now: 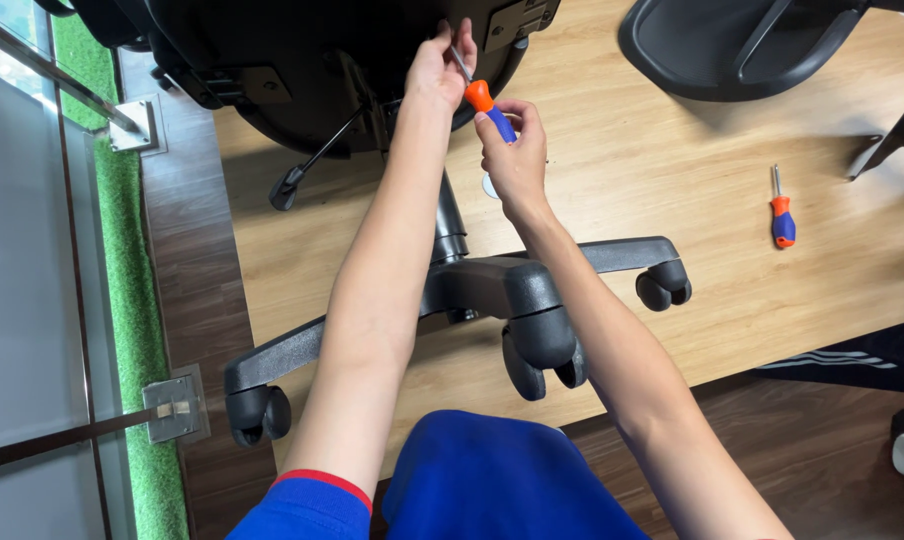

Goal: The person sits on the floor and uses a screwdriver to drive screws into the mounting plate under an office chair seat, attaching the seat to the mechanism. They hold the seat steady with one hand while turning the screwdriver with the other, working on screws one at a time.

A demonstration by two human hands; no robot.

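An office chair lies tipped over on a light wooden floor, its black seat underside (302,50) at the top and its wheeled base (492,290) toward me. My right hand (512,150) grips the orange-and-blue handle of a screwdriver (484,100). Its shaft points up at the seat underside. My left hand (437,70) pinches the shaft near its tip, against the seat's metal plate. A lever (317,160) sticks out below the seat.
A second orange-and-blue screwdriver (782,215) lies on the floor at the right. Another black chair part (732,50) sits at the top right. Dark wood flooring, a glass panel with metal brackets (177,405) and a green strip run down the left.
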